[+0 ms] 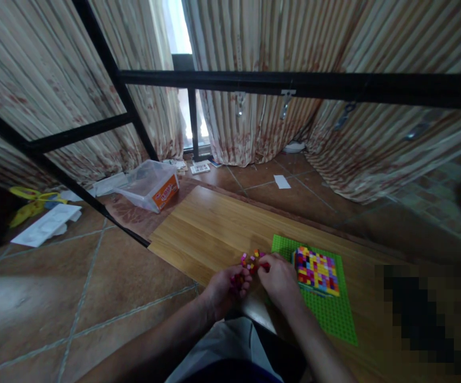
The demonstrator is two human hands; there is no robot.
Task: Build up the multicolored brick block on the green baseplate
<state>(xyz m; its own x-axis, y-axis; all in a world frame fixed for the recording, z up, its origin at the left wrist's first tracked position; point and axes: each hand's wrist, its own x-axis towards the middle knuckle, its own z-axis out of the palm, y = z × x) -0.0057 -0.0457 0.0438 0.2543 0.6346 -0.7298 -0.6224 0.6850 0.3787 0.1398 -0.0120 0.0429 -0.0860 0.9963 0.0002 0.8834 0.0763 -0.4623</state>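
Observation:
My left hand is cupped, palm up, around several small building bricks in red and magenta. Just right of it, my right hand has its thumb and fingers pinched on what looks like a small red brick. A loose pile of small bricks in pink, orange and red lies on the table between and beyond both hands. To the right of my right hand, a multicoloured block of bricks stands on a green baseplate.
The wooden table runs diagonally below me. At its far left end sits a clear plastic box with an orange label. A black metal frame crosses in front of striped curtains. White packaging lies on the tiled floor.

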